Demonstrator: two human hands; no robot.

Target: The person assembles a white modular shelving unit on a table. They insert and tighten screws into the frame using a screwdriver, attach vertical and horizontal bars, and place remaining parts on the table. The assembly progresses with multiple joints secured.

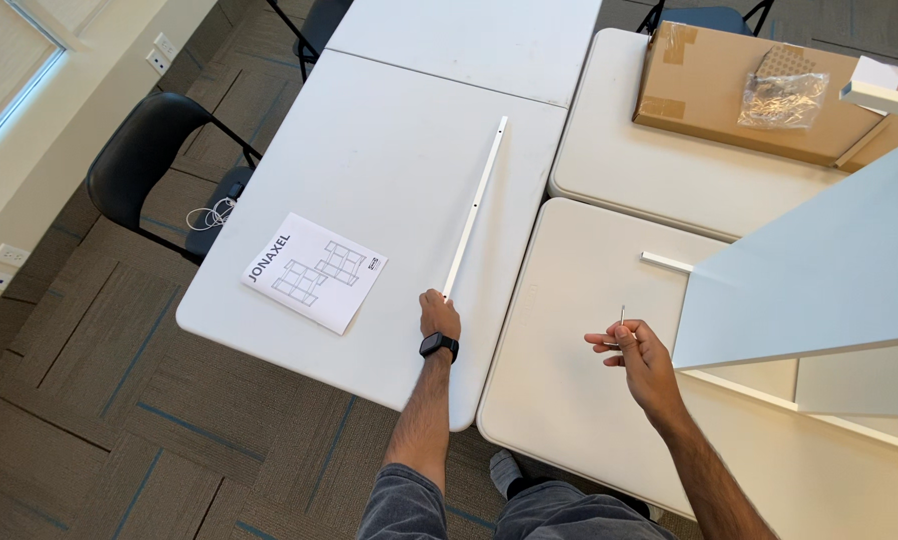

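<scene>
At frame centre the left hand closes on the near end of a white rail lying flat on the table, while right-hand fingers pinch a small key upright, right of centre.

The left arm stretches straight forward, its hand lying palm down with the fingers closed in a grip, a dark watch on the wrist. The right arm angles in from the lower right; its hand is raised, fingertips pinched together.
</scene>
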